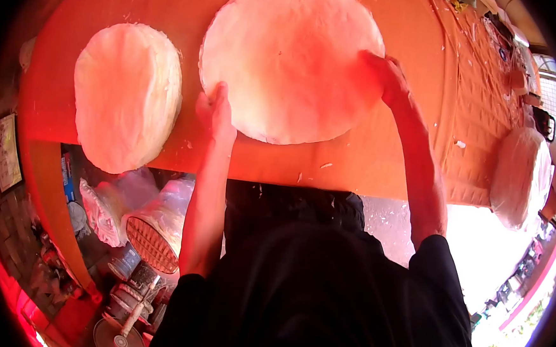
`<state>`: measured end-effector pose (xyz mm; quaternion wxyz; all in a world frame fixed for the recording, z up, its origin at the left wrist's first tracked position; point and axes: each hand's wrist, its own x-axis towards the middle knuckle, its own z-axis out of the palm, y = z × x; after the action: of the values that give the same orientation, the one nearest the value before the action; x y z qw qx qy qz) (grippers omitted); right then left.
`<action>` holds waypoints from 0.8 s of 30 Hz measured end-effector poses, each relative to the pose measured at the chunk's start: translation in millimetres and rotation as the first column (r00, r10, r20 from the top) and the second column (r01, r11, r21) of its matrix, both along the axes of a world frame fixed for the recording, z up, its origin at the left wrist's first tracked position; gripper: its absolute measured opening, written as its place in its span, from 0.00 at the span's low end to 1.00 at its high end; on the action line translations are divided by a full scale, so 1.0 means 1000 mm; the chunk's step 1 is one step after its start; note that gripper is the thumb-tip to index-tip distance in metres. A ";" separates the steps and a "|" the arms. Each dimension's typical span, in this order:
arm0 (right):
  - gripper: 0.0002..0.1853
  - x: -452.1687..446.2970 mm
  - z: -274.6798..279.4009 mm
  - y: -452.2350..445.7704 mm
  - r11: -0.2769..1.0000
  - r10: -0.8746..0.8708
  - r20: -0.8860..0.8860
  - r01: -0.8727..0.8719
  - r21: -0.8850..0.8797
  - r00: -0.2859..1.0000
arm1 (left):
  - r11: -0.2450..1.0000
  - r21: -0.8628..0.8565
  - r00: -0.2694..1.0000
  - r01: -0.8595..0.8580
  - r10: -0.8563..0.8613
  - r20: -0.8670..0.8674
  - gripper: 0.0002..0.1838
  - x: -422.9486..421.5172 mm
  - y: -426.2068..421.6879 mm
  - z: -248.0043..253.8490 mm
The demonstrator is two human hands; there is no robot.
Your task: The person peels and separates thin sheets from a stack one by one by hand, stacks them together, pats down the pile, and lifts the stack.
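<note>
A large, pale, round flat sheet (288,66) lies on the orange-covered table (259,163) in front of me. My left hand (218,112) holds its lower left edge, with the thumb on top and the fingers partly hidden. At its right edge is my right hand (385,78), with fingertips on the upper surface and the rest of the grip around the rim. To the left, a thick stack of similar pale rounds (126,97) rests at the table's front edge.
A wrapped pale bundle (521,179) sits at the table's right end. Below the table at left are plastic-wrapped bundles, a woven basket (153,241) and a fan-like device (118,339). Small scraps lie on the cloth, and clutter lines the far right edge.
</note>
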<state>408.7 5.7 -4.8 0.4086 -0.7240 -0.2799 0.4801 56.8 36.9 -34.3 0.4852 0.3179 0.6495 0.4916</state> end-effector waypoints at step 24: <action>0.27 -0.124 0.220 0.112 0.910 0.154 -0.015 -0.136 0.391 0.988 | 0.933 0.337 0.970 -0.129 0.049 0.236 0.13 -0.136 0.041 0.171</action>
<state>285.0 118.1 215.6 0.5137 -0.5946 -0.4131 0.4603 -79.5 78.1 136.3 0.4680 0.3117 0.5067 0.6536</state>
